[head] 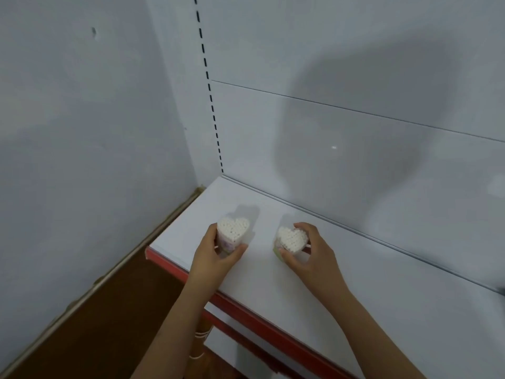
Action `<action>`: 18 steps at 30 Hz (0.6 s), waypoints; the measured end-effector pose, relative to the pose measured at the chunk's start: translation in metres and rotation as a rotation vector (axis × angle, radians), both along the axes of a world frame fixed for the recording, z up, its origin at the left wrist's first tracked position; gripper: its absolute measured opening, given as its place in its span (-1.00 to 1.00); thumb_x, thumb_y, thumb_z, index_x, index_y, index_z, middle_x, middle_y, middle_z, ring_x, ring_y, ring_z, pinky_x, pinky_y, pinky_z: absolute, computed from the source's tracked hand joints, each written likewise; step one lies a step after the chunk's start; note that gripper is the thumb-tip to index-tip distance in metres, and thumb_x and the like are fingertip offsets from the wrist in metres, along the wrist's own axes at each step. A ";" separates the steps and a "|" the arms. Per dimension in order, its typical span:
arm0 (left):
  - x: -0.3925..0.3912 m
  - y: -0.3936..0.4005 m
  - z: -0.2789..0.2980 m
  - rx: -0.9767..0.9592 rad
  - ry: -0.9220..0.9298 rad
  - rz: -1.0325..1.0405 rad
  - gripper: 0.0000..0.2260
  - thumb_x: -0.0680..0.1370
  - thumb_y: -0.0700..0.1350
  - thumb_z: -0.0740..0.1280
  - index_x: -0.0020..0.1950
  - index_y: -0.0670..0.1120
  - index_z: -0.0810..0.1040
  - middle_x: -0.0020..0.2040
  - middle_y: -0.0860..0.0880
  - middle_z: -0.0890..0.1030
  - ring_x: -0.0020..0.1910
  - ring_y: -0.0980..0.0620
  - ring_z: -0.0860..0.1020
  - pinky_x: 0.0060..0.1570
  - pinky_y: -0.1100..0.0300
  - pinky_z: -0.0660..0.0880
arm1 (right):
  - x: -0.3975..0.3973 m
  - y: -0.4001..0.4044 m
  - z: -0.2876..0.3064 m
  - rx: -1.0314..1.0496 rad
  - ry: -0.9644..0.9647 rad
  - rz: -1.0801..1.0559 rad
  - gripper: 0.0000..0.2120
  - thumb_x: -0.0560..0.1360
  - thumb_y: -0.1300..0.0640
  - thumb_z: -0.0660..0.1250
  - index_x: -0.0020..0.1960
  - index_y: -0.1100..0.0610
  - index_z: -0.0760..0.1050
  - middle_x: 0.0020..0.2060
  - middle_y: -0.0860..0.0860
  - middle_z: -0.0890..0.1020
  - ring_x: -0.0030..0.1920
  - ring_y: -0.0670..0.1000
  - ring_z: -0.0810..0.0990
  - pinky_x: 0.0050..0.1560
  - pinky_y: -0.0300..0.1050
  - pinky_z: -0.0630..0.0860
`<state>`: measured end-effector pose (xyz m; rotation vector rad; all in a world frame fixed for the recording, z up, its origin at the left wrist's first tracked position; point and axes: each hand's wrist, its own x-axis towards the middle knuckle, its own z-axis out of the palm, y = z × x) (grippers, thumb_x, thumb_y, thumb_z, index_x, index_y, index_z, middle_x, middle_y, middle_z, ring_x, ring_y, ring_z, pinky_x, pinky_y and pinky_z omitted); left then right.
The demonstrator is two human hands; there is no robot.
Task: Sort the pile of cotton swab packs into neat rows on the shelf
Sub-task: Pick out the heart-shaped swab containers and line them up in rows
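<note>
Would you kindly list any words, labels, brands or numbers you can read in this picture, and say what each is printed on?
None can be read.
Left heart-shaped swab pack: a pale printed label on its side, too blurred to read.
Right heart-shaped swab pack: greenish print low on its side, mostly hidden by the right hand.
Shelf, red edge strip: no text visible.

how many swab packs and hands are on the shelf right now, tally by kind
heart-shaped cotton swab packs: 2, left pack and right pack
hands: 2, left hand and right hand, each holding one pack
total: 4
</note>
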<state>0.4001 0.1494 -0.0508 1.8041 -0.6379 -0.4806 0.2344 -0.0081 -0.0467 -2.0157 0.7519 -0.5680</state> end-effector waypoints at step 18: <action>0.066 -0.019 -0.002 -0.013 -0.130 -0.154 -0.45 0.45 0.02 0.54 0.33 0.26 0.36 0.28 0.21 0.50 0.28 0.18 0.51 0.20 0.32 0.52 | 0.110 0.003 0.038 -0.372 0.077 0.273 -0.54 0.38 -0.19 0.36 0.23 -0.07 0.48 0.01 -0.17 0.58 -0.05 -0.15 0.57 -0.06 -0.08 0.59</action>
